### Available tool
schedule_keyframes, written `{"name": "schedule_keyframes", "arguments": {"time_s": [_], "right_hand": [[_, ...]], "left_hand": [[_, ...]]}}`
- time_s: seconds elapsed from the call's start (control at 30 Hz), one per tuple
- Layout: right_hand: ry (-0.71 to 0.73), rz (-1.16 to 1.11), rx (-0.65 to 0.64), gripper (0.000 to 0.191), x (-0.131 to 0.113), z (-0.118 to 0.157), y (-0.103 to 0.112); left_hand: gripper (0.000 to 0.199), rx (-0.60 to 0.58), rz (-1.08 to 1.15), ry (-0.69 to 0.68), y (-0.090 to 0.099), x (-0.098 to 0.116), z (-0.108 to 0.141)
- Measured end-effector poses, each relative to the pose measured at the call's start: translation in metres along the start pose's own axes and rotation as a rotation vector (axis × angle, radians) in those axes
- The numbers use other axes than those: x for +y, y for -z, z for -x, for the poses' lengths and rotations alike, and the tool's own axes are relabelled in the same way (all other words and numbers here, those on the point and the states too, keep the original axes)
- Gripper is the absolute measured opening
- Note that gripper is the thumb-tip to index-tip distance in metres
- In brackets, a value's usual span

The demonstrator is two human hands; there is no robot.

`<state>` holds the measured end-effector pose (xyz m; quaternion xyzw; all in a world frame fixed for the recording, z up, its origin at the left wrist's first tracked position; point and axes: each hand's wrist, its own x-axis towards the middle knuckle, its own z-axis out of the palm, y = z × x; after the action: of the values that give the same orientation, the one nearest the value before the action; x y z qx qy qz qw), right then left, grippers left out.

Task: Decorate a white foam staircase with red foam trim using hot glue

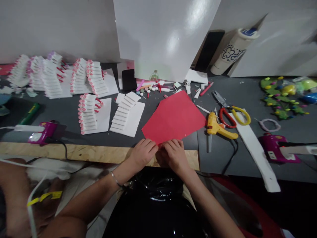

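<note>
A red sheet with angled edges lies on the dark table, its near edge at both hands. My left hand has its fingers curled together at the sheet's near corner. Close beside it, my right hand is also curled at that edge, with fingertips partly hidden. Left of the sheet is a white card bearing overlapping white strips. Another white card carries white strips with pink-red ends. To the right lie a yellow glue gun and scissors with red and yellow handles.
More strip-covered cards stand at the back left. Small beads and scraps lie behind the sheet. A patterned tumbler leans at the back right. Purple power adapters sit on both sides. Another person's arm is at lower left.
</note>
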<state>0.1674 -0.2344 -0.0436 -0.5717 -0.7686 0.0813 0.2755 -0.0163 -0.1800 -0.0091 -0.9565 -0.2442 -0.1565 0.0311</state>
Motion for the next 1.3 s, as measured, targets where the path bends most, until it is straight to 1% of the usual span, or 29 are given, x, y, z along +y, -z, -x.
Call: {"name": "schedule_keyframes", "arguments": {"time_s": [0.13, 0.3, 0.43, 0.57, 0.7, 0.9, 1.03, 1.1, 1.17, 1.3], "right_hand": [[-0.016, -0.018, 0.009, 0.005, 0.0004, 0.0021, 0.0003], [-0.028, -0.008, 0.017, 0.008, 0.0007, 0.0024, 0.0014], [-0.021, 0.005, -0.002, 0.006, -0.0005, 0.0004, 0.002], [-0.021, 0.019, -0.023, 0.006, -0.0016, -0.0014, 0.0024], [-0.029, 0.025, -0.019, 0.008, -0.0019, -0.0026, 0.0018], [-0.038, 0.047, 0.003, 0.01, -0.0021, -0.0029, -0.0016], [-0.033, 0.044, 0.001, 0.009, -0.0029, -0.001, -0.0026], [-0.033, 0.05, -0.009, 0.009, -0.0035, -0.0001, -0.0022], [-0.041, 0.057, -0.023, 0.008, -0.0042, 0.0001, -0.0011], [-0.051, 0.059, -0.062, 0.008, -0.0056, -0.0009, 0.0015]], "left_hand": [[0.019, -0.062, -0.03, 0.006, -0.0027, -0.0014, 0.001], [0.015, -0.132, -0.061, 0.003, -0.0042, -0.0026, 0.0017], [0.013, -0.126, -0.08, -0.005, -0.0048, -0.0035, 0.0029], [0.016, -0.133, -0.104, -0.024, -0.006, -0.0048, 0.0028], [0.018, -0.143, -0.11, -0.034, -0.0061, -0.0045, 0.0018], [0.016, -0.153, -0.061, 0.013, -0.0036, -0.0031, 0.0033], [0.011, -0.185, -0.015, 0.076, -0.0019, -0.002, 0.0019], [0.013, -0.204, -0.011, 0.098, -0.0003, -0.0011, 0.0001], [0.013, -0.218, -0.018, 0.102, 0.0016, -0.0005, -0.0016], [0.015, -0.223, -0.039, 0.067, 0.0029, -0.001, -0.0026]]}}
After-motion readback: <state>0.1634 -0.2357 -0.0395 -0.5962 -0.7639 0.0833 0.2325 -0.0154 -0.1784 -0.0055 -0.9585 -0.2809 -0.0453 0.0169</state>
